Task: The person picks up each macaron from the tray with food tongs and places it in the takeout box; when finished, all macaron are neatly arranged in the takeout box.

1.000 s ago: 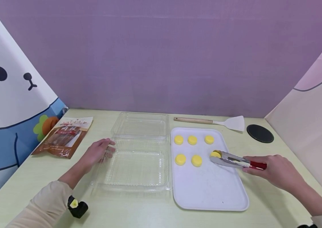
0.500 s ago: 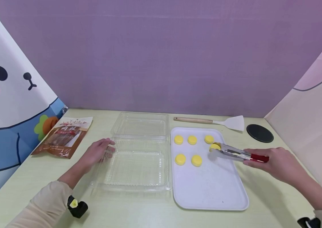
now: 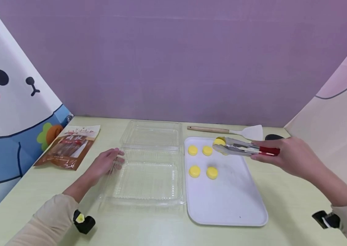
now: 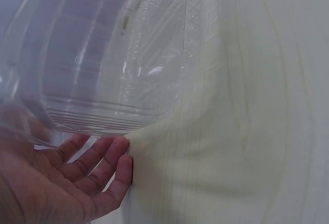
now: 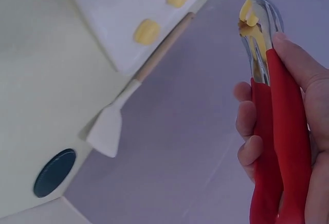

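Note:
In the head view my right hand (image 3: 290,159) grips metal tongs (image 3: 241,149) by their red handles. Between the tong tips is a round yellow cake-like piece (image 3: 219,141), held above the far part of a white tray (image 3: 225,208). Several similar yellow pieces (image 3: 212,173) lie on that tray, one partly hidden behind the tongs. Left of the tray stands a clear plastic clamshell container (image 3: 145,201), its lid (image 3: 152,135) folded back. At the container's left side my left hand (image 3: 102,167) holds the edge; in the left wrist view its fingers (image 4: 105,167) curl against the outer wall.
Behind the tray lies a white spatula (image 3: 253,132) with a wooden handle. A black round disc (image 3: 273,137) is partly hidden by my right hand. A brown and white food packet (image 3: 69,147) lies at the left. Purple cloth (image 3: 173,61) stands behind the table.
The tongs have lifted the yellow piece off the tray and moved it up, away from me and leftward. My left hand stays at the container.

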The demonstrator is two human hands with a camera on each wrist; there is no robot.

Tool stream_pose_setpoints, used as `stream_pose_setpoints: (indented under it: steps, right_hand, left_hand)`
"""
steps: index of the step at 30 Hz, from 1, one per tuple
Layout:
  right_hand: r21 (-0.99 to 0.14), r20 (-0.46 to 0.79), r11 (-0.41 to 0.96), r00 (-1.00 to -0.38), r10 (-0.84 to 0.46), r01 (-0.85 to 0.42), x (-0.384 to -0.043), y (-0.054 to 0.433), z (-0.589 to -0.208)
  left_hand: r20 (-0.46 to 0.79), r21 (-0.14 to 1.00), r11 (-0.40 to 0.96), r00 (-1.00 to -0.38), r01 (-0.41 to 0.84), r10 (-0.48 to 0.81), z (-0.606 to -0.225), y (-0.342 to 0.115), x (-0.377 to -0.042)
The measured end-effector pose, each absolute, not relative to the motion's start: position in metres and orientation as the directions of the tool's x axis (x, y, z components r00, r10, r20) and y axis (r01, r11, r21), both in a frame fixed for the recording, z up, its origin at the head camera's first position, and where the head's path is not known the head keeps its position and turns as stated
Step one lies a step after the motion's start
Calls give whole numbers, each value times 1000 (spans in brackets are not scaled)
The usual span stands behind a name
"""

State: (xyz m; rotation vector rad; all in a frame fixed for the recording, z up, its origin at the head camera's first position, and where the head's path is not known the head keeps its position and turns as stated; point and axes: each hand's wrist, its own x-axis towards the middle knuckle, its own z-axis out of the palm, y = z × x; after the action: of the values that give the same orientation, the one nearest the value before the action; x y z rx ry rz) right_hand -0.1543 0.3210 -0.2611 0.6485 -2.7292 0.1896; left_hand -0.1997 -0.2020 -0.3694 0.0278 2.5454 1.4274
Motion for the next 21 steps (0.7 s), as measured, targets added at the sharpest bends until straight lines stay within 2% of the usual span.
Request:
stream_pose_setpoints:
  steps: [4, 10, 15, 21]
  right_hand:
    - [-33, 365, 865, -812, -456, -500, -159, 302, -250]
    - [-54, 320, 858, -823, -470, -511, -165, 271, -234]
    - [-54, 315, 838, -805, -502, -544, -168, 243, -223]
    - [-109, 267, 825, -816, -513, -554, -171, 210, -218]
  left_hand:
    - [-188, 839, 536, -974, -93, 125, -369, -203, -200]
    - [-195, 830, 549, -973, -95, 127, -369, -204, -200]
    - [-205, 825, 556, -971, -103, 125, -368, -204, -200]
    - [-201, 822, 562, -971, -93, 133, -370, -204, -201]
